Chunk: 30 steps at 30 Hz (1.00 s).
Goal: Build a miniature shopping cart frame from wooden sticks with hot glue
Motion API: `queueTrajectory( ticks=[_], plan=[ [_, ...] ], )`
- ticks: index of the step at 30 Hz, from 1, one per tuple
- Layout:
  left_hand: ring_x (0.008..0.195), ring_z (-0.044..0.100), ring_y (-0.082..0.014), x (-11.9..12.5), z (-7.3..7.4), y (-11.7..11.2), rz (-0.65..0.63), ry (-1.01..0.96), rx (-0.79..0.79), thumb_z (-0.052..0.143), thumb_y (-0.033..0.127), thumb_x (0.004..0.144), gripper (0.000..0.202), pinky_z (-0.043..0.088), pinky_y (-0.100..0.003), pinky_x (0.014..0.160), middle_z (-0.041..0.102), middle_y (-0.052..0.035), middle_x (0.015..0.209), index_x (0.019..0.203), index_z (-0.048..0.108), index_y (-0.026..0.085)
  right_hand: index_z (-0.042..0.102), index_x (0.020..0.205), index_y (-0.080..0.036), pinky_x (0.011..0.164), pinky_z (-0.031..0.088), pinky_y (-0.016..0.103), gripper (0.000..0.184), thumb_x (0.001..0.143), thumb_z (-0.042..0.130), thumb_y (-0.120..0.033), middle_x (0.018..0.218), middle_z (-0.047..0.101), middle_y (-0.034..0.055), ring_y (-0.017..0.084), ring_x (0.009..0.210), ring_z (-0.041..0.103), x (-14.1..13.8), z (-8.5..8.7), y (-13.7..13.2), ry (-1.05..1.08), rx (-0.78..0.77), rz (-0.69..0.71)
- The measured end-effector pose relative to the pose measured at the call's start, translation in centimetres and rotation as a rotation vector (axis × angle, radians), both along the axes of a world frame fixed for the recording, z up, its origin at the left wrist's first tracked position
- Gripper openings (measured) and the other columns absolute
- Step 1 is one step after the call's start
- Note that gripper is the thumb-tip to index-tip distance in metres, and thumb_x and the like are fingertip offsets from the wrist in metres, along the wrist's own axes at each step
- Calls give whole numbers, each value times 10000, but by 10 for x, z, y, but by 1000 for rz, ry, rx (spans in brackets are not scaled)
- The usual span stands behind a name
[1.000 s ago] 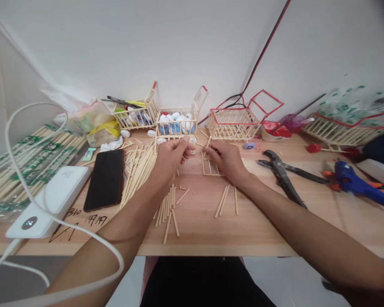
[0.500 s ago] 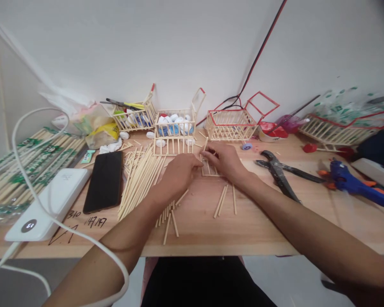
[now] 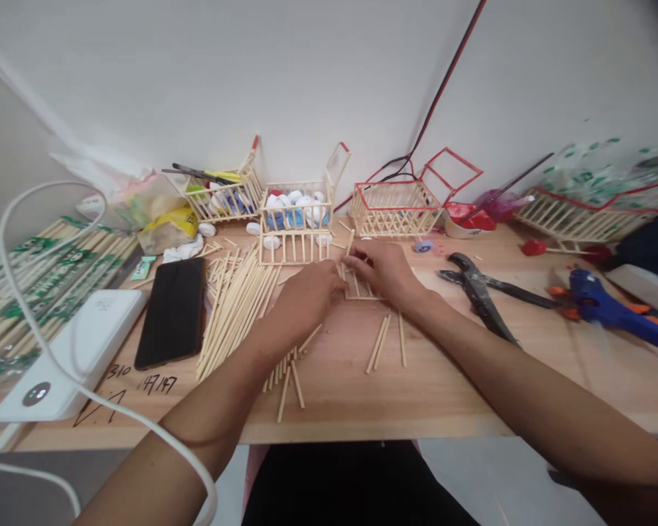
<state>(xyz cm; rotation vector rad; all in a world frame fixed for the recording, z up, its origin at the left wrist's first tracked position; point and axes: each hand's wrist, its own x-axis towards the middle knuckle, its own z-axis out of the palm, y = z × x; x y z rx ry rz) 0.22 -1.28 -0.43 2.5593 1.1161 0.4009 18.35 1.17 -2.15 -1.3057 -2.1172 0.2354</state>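
My left hand (image 3: 305,295) and my right hand (image 3: 385,272) meet over a small flat frame of thin wooden sticks (image 3: 362,288) lying on the wooden table (image 3: 449,380). Both hands are closed in a pinch on the frame's left part. A finished stick fence panel (image 3: 293,247) lies just beyond my left hand. Several short cut sticks (image 3: 387,342) lie near my right wrist, and more short sticks (image 3: 286,369) lie under my left forearm. A heap of long sticks (image 3: 235,301) lies left of my left hand.
Stick baskets (image 3: 299,208) and a red-edged basket (image 3: 398,208) stand at the back. Black cutters (image 3: 479,292) and a blue glue gun (image 3: 614,310) lie on the right. A black phone (image 3: 169,310), a white power bank (image 3: 71,351) with a cable, and packed chopsticks (image 3: 33,277) lie on the left.
My left hand put the fence panel down at the back of the table and came down to the small frame by my right hand. The right hand stayed on the frame.
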Motion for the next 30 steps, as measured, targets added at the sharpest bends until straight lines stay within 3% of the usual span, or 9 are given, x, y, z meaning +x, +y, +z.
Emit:
queueTrajectory(
  ticks=[24,30],
  plan=[
    [862,572,-204,-3,-8,4,-12,-1,51,449,154,867,315,446,-321,779,625,-77,913,946,747,216,419,608,-203,596,292,264,285,873,519,-229,600,483,-14,133,601,428,-2,-3,0,2,14,13],
    [851,573,-198,-2,-7,4,-23,-19,47,463,138,848,293,447,-316,773,617,-72,876,868,747,206,433,625,-203,600,300,260,265,875,516,-232,620,496,-11,133,610,433,-2,-6,1,21,32,29]
  ],
)
